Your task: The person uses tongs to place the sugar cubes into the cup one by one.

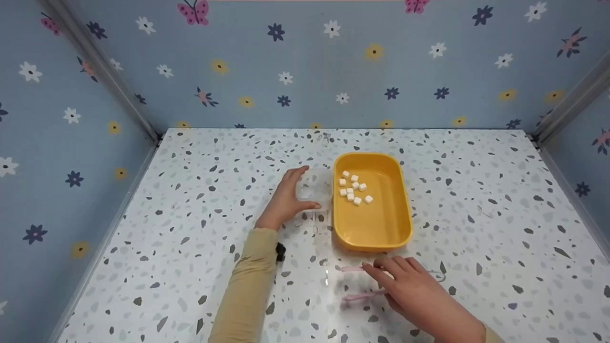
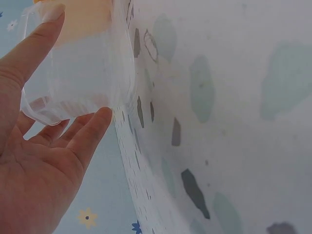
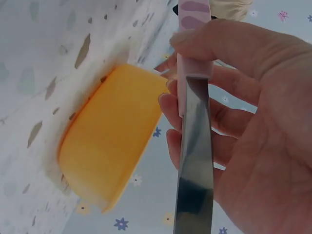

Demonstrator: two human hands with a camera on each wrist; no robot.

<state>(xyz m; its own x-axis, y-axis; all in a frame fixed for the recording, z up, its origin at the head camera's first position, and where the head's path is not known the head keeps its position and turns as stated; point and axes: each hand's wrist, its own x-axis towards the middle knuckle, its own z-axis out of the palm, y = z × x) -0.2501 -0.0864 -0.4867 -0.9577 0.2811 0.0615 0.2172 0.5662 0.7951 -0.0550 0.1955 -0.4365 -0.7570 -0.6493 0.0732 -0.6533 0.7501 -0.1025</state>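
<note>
My left hand [image 1: 286, 196] holds a small clear plastic container [image 1: 315, 185] on the table, thumb on its near side and fingers on its far side. The left wrist view shows the see-through container [image 2: 80, 73] between thumb and fingers. In front of my body, my right hand [image 1: 410, 286] grips a pair of metal tongs with pink ends [image 1: 360, 297]. The two ends point left and stand apart. Thumb and fingers pinch the tongs [image 3: 195, 146] in the right wrist view. Several small white cubes [image 1: 355, 185] lie in the left part of a yellow tray [image 1: 374, 231].
The yellow tray stands right beside the clear container, just beyond the tongs. Everything rests on a white speckled table [image 1: 190, 181]. Blue flowered panels [image 1: 305, 57] wall it in at the back and both sides.
</note>
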